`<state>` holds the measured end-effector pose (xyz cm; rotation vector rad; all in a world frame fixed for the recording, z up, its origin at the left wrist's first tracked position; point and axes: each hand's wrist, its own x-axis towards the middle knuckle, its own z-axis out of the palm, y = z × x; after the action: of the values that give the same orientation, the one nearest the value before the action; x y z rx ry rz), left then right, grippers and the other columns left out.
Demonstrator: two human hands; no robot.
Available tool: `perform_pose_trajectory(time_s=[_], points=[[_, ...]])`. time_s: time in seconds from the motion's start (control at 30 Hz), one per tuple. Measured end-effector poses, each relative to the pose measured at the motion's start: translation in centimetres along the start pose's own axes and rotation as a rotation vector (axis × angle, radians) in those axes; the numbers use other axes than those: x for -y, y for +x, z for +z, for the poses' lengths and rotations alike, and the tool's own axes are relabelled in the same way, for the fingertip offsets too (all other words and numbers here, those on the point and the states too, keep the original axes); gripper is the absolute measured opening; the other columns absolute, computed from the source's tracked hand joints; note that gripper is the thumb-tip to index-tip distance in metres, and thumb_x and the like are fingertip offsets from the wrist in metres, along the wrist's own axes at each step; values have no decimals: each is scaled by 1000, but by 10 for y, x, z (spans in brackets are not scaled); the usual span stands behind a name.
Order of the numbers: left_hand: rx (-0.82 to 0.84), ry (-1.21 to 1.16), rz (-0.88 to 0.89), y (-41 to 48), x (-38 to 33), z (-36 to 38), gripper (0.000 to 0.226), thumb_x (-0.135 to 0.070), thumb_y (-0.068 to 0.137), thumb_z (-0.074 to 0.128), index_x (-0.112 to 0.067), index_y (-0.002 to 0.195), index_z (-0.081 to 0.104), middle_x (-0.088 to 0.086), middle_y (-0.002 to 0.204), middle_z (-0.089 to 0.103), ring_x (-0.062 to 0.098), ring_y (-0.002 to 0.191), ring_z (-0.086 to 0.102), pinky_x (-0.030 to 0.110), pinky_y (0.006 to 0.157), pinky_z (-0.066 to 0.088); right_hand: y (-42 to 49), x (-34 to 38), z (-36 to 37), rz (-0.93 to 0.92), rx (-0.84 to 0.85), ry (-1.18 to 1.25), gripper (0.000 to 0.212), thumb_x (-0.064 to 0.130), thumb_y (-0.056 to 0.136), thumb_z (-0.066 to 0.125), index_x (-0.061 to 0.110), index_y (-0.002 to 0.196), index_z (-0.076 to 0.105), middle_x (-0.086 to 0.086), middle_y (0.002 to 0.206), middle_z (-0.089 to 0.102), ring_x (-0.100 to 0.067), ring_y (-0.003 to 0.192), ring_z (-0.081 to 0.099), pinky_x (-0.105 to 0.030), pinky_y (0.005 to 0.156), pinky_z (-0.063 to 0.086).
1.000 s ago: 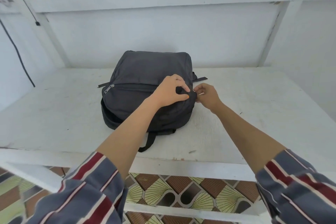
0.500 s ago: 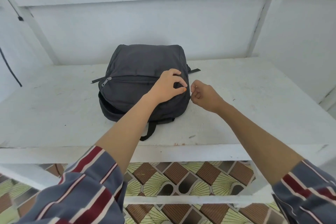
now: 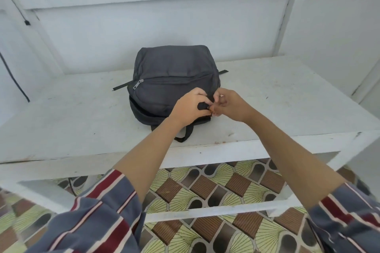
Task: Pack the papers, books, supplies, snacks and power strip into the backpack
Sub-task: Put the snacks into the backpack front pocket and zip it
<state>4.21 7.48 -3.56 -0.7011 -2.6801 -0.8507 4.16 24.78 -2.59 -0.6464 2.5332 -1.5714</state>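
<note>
Soft, limp backpack (image 3: 174, 72): hold at the near right corner, where the left hand (image 3: 189, 107) bunches fabric and the right hand (image 3: 230, 104) pinches beside it.

The backpack (image 3: 174, 72) under the left hand (image 3: 190, 108) is dark grey. Its zip pull (image 3: 137, 84), left of that hand, is silver, and the strap (image 3: 186, 134) just below is black. The desk (image 3: 287, 109) beside the right hand (image 3: 230, 106) is white, like the wall (image 3: 164, 26) behind. The sleeves (image 3: 98, 220) are grey-blue with dark red and pale stripes. The floor (image 3: 205, 189) below the hands has brown striped squares, yellow-green fans and dark arches.
</note>
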Motion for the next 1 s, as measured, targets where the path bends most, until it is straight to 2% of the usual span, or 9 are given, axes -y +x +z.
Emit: perform_pose_trajectory(time_s=[0.07, 0.17, 0.33, 0.4, 0.5, 0.67, 0.83, 0.93, 1.0], points=[[-34, 0, 7, -1, 1, 2, 17, -23, 79, 72, -13, 92, 75, 6, 110, 59, 18, 100, 55, 39, 85, 46, -1, 3, -5, 42, 19, 63, 23, -4, 90, 52, 14, 78, 43, -19, 81, 65, -13, 64, 66, -26, 68, 55], [-68, 26, 11, -1, 2, 4, 15, -20, 83, 69, -11, 93, 75, 6, 109, 58, 18, 97, 55, 35, 82, 46, 2, 0, -13, 9, 20, 9, 23, -9, 85, 55, 13, 82, 49, -14, 87, 67, -15, 74, 66, -29, 75, 54], [-152, -50, -149, 2, 4, 0, 21, -25, 76, 76, -5, 80, 72, -3, 89, 45, 10, 79, 45, 25, 71, 39, 10, -16, 3, -174, -60, -481, 32, 6, 70, 77, 13, 99, 67, -4, 91, 54, -12, 76, 48, -19, 68, 41], [-175, -50, -212, 2, 4, -3, 26, -27, 75, 77, -3, 70, 67, -3, 87, 46, 10, 76, 45, 27, 69, 40, 13, -23, 13, -281, -155, -660, 28, 12, 69, 79, 11, 95, 69, -9, 86, 54, -21, 75, 51, -30, 63, 42], [-155, -41, -236, -2, 3, -3, 27, -26, 77, 74, -5, 64, 65, -3, 87, 47, 11, 75, 48, 31, 68, 43, 20, -30, 23, -407, -308, -810, 17, 13, 66, 80, 13, 81, 70, -9, 71, 55, -25, 61, 53, -31, 54, 40], [-186, -80, -136, -10, 6, 1, 28, -17, 79, 72, -10, 59, 53, -3, 83, 48, 17, 76, 51, 30, 68, 43, 20, -35, 21, -439, -399, -844, 14, 13, 65, 79, 12, 74, 69, -4, 71, 60, -25, 62, 58, -30, 61, 36], [-228, -98, -14, -27, 13, -13, 31, -11, 79, 68, -7, 58, 46, 4, 68, 47, 9, 60, 42, 14, 60, 34, 21, -36, 15, -428, -427, -835, 9, 16, 70, 75, 12, 72, 68, -1, 72, 62, -23, 63, 58, -30, 66, 32], [-331, -232, -133, -50, 39, -30, 30, -11, 78, 63, 2, 59, 43, 20, 62, 49, 26, 59, 44, 27, 59, 36, 19, -41, 15, -421, -452, -813, 7, 17, 72, 73, 13, 74, 68, 0, 74, 64, -22, 63, 58, -30, 68, 31], [-384, -294, -235, -66, 56, -41, 26, -4, 79, 64, 8, 63, 48, 25, 66, 55, 23, 60, 46, 27, 61, 38, 18, -41, 18, -403, -435, -818, 9, 15, 72, 75, 12, 75, 67, -2, 75, 64, -23, 64, 59, -31, 69, 33]])
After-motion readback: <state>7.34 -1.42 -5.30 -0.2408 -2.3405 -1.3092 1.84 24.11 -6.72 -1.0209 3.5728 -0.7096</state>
